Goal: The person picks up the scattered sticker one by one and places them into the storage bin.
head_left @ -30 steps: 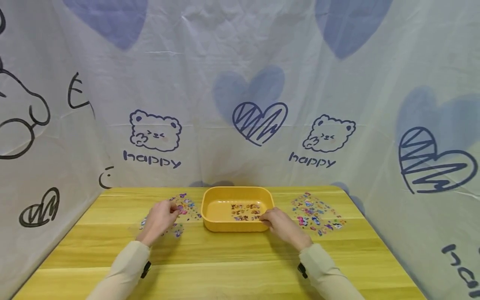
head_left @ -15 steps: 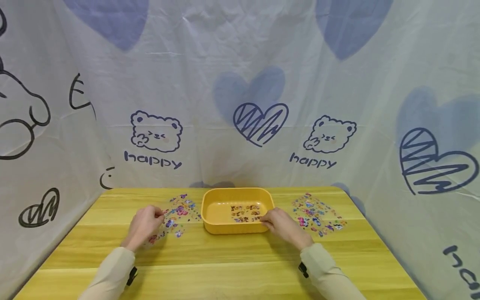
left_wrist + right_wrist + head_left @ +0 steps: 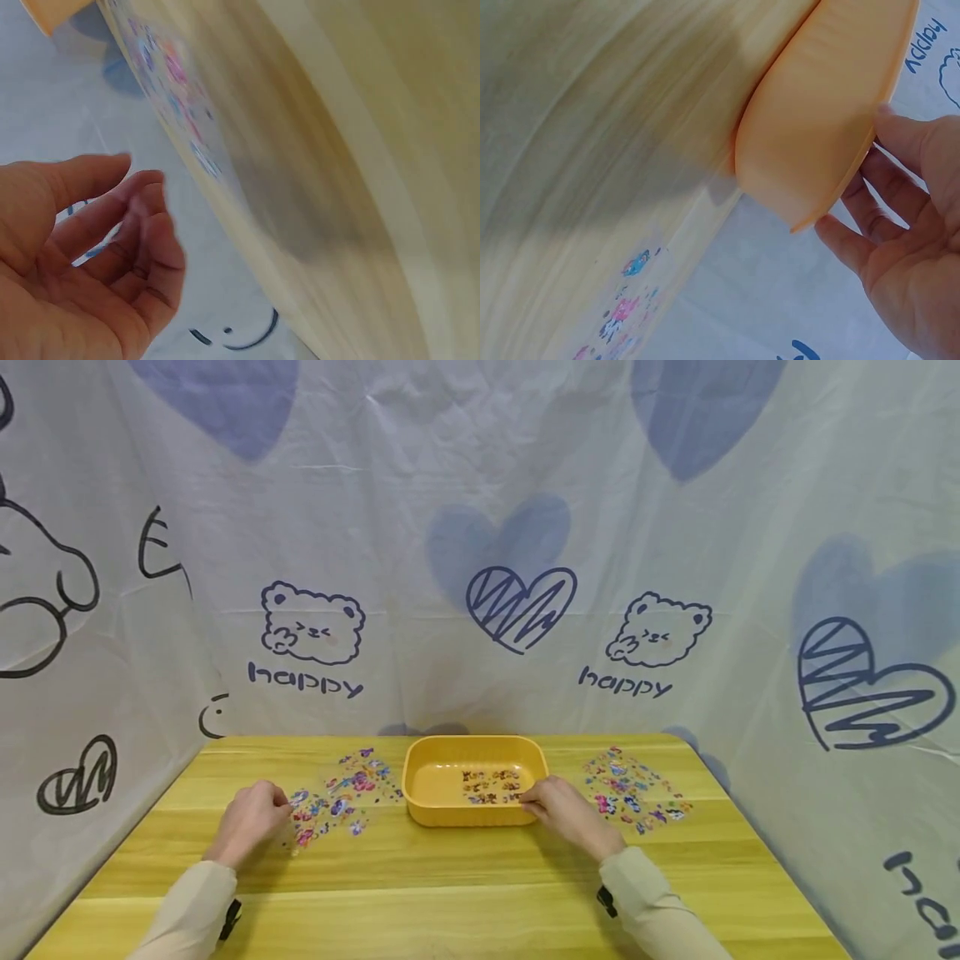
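Observation:
A yellow plastic basin (image 3: 431, 814) stands at the back middle of the table in the head view. My right hand (image 3: 566, 810) grips its near right corner; in the right wrist view the thumb and fingers hold the basin rim (image 3: 859, 161). My left hand (image 3: 251, 818) hovers left of a patch of small colourful prints (image 3: 341, 802), apparently on clear film. In the left wrist view the left hand (image 3: 97, 277) has loosely curled fingers, the thumb apart from them, and nothing visible in it. Small brown figures (image 3: 487, 787) show on the basin's floor.
A second patch of colourful prints (image 3: 633, 789) lies right of the basin. The wood-grain table (image 3: 420, 902) ends against a white curtain (image 3: 420, 543) with hearts and bears, which also hangs on both sides.
My left hand has moved left and toward me, off the left patch of prints, uncovering more of it. The right hand stays on the basin's corner.

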{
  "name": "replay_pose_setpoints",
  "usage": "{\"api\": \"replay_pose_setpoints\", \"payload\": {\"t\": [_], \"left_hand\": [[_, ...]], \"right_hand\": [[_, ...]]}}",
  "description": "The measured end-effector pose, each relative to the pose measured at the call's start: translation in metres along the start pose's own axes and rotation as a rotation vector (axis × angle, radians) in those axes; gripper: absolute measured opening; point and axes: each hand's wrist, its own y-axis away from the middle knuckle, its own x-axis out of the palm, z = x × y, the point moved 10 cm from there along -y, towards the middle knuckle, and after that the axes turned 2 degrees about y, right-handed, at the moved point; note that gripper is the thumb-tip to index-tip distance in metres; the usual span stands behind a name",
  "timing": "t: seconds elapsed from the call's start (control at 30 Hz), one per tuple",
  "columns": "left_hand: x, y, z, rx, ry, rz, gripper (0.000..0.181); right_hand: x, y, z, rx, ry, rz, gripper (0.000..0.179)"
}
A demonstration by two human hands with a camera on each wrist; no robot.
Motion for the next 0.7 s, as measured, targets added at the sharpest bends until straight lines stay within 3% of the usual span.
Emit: {"api": "replay_pose_setpoints", "payload": {"t": [0.23,0.7], "left_hand": [[-0.001,0.002,0.023,-0.045,-0.014,0.052,0.021],[0.008,-0.001,0.030,-0.126,-0.031,0.131,0.028]], "right_hand": [[0.001,-0.002,0.004,-0.024,0.010,0.020,0.015],[-0.002,0.002,0.002,-0.055,0.041,-0.002,0.015]]}}
